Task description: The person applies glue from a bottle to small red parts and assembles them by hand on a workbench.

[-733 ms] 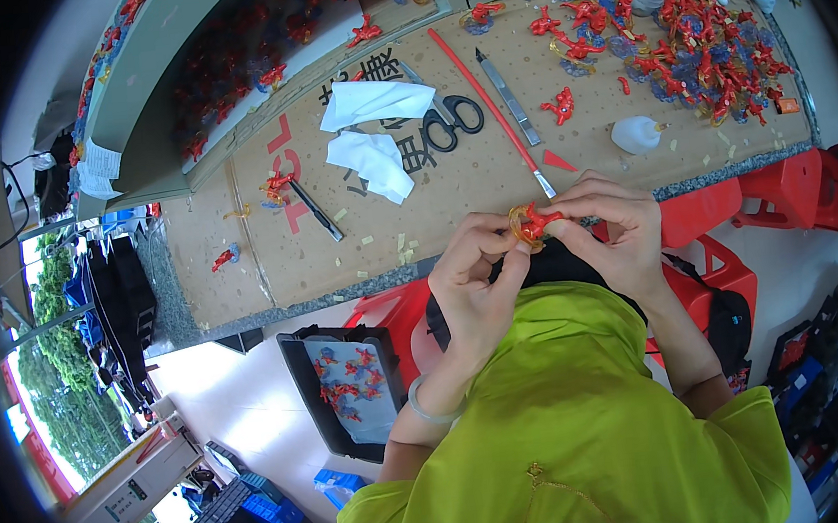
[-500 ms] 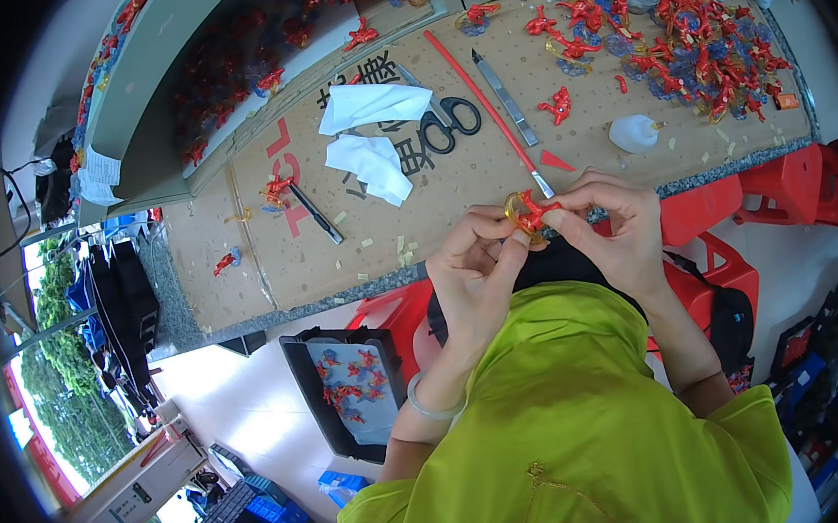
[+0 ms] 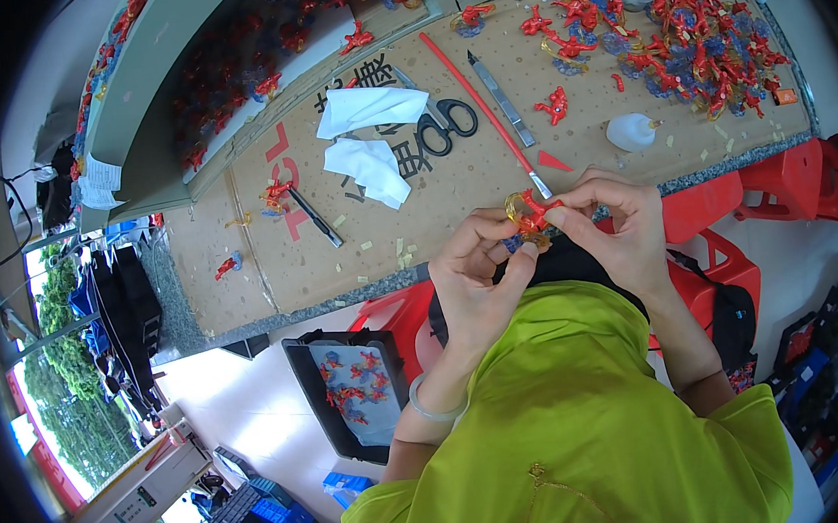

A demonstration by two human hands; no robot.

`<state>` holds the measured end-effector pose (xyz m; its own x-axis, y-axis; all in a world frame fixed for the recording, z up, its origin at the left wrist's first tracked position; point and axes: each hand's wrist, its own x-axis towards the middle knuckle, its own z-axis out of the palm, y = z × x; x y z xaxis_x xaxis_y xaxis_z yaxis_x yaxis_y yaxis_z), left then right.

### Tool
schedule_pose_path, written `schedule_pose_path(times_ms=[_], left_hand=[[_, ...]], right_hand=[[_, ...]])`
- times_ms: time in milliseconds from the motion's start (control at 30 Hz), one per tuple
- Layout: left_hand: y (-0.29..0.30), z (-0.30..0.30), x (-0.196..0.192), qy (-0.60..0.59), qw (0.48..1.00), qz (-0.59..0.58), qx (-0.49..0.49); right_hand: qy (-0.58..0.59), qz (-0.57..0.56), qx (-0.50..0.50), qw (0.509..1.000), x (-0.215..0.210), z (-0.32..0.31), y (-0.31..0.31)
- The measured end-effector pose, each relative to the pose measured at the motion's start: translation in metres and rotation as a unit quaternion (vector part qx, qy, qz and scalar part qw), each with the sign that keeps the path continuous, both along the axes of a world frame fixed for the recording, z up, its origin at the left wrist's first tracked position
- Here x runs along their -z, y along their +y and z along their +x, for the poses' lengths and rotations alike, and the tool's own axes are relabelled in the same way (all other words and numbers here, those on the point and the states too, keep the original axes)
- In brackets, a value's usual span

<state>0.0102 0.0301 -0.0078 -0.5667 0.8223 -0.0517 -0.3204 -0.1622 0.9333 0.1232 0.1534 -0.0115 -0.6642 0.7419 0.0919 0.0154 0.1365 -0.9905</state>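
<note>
now | small red figure (image 3: 532,217) w/ amber ring | pinched btwn left hand (image 3: 478,277) & right hand (image 3: 621,233)

Fingertips partly hide the small red figure (image 3: 533,217); details unreadable.

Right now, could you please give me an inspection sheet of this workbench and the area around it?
Surface: cardboard-covered bench, littered with small paper scraps.
Job's things: small red figure with a yellow ring, pinched between both hands above the bench edge.
Clutter: heap of red figures at far right; black scissors; craft knife; red-handled brush; white paper sheets; white squeeze bottle; black pen.
Grippers: left hand and right hand, fingertips closed on the figure.
Cables: black cable at far left.
Surroundings: black tray of red figures on the floor; red stools; greenery outside.
</note>
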Motion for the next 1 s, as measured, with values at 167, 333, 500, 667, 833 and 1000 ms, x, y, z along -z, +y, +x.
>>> schedule_pose_path(times_ms=[167, 333, 500, 667, 833, 1000], left_hand=[[-0.001, 0.007, -0.001, 0.017, 0.999, -0.004, -0.037], [-0.005, 0.009, -0.005, 0.171, 0.982, -0.020, -0.081], [-0.006, 0.008, -0.005, 0.202, 0.975, -0.010, -0.093], [-0.006, 0.009, -0.001, 0.204, 0.971, -0.018, -0.126], [-0.006, 0.009, -0.004, 0.267, 0.950, -0.020, -0.159], [-0.005, 0.005, -0.011, 0.309, 0.940, 0.005, -0.145]], right_hand=[[0.024, 0.001, -0.017, 1.000, 0.000, 0.000, 0.001], [0.064, 0.024, -0.032, 0.997, 0.000, 0.000, 0.000], [0.065, 0.037, -0.029, 0.997, -0.003, -0.003, -0.004], [0.061, 0.056, -0.030, 0.996, -0.005, -0.005, -0.008], [0.079, 0.069, -0.015, 0.994, -0.005, -0.007, -0.012], [0.091, 0.100, -0.024, 0.990, -0.007, -0.005, -0.012]])
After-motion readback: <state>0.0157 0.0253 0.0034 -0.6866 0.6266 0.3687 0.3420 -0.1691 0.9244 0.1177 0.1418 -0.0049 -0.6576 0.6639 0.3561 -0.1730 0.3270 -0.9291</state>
